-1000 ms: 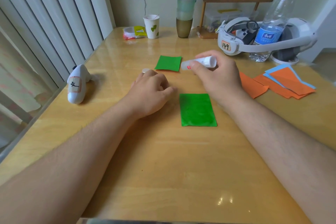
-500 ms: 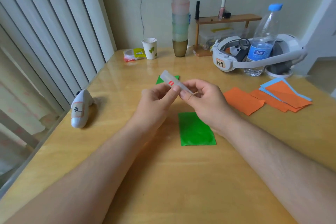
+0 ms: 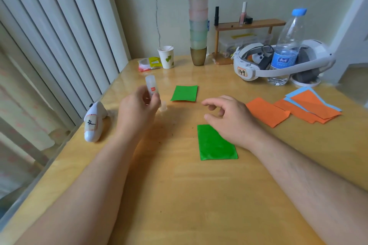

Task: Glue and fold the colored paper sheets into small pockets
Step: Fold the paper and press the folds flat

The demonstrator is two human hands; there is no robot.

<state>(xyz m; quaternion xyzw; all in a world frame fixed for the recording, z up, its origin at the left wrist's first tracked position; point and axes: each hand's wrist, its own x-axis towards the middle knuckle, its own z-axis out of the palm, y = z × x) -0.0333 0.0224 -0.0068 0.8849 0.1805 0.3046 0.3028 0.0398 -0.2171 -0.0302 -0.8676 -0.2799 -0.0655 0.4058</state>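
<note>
Hands are apart above the wooden tabletop [image 3: 179, 195]. At centre left of the frame the left hand [image 3: 137, 111] pinches a glue stick [image 3: 151, 89], which stands almost upright out of the fingers; a small clear cap [image 3: 162, 106] sits just beside this hand. Left of it, near the tabletop edge, lies a white controller [image 3: 92, 123]. At the centre the right hand [image 3: 229, 119] hovers with loosely curved fingers and holds nothing. One green folded paper [image 3: 184, 93] lies above the hands in the frame, and another green sheet [image 3: 217, 143] lies partly under the right wrist. At right, orange sheets [image 3: 266, 111] and blue sheets [image 3: 298, 93] lie overlapping in a pile.
</note>
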